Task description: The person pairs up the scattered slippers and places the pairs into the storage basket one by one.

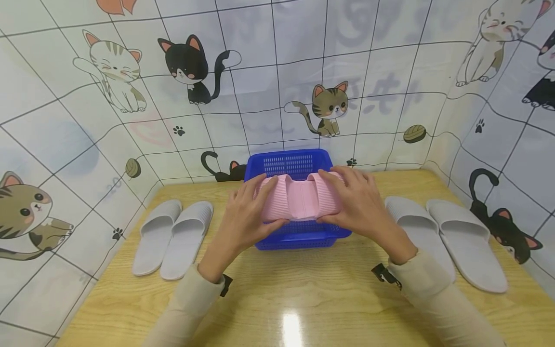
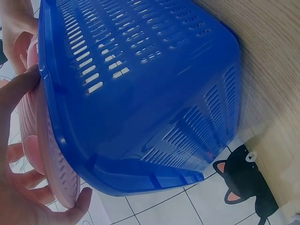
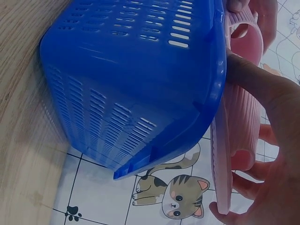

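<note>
Both hands hold pink slippers point(image 1: 303, 201) level above the blue basket point(image 1: 299, 238). In the head view a ribbed strap shows at each end, with flat pink footbed between. My left hand point(image 1: 244, 212) grips the left end, its thumb on the near side and fingers over the strap. At the right end, my right hand point(image 1: 361, 203) grips in the same way. In the left wrist view the sole point(image 2: 58, 161) lies just over the basket rim point(image 2: 56, 112). The right wrist view shows the ribbed strap point(image 3: 243, 122) beside curled fingers. Much of the basket's inside is hidden.
On the wooden table point(image 1: 269, 294), a grey slipper pair point(image 1: 173, 241) lies to the left. A larger light grey pair point(image 1: 466, 246) lies to the right, partly behind the right forearm. A cat-printed tile-pattern backdrop point(image 1: 260, 86) stands behind and at both sides.
</note>
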`<state>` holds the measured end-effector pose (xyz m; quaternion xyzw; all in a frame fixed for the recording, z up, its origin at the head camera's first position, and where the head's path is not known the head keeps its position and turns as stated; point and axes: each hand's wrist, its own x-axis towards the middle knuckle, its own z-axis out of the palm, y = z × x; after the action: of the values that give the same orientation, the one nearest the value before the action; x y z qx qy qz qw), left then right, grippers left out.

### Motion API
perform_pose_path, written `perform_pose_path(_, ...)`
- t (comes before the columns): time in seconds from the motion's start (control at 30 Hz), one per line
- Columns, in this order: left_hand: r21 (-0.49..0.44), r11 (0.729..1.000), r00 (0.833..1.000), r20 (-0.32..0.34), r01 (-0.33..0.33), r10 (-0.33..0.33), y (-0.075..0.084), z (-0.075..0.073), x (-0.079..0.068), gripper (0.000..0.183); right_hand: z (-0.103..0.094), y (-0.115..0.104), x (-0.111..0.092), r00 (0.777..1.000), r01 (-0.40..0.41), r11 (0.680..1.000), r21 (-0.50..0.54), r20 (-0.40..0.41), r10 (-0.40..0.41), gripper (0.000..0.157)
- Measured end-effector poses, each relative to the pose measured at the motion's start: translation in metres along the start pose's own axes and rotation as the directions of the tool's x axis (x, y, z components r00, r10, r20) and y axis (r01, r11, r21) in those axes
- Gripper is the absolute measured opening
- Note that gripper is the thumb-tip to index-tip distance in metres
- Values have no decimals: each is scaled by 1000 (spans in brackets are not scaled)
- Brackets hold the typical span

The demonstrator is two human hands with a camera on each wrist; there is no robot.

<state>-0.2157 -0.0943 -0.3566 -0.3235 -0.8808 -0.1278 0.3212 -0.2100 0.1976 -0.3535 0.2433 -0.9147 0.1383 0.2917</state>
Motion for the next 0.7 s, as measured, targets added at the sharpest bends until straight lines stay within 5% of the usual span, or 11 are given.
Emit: perform_pose_path(0.7,-9,1000,1000,21,6,-5,2,1,0,97,2,-5,0,1000,22,1000,6,-9,-22,110)
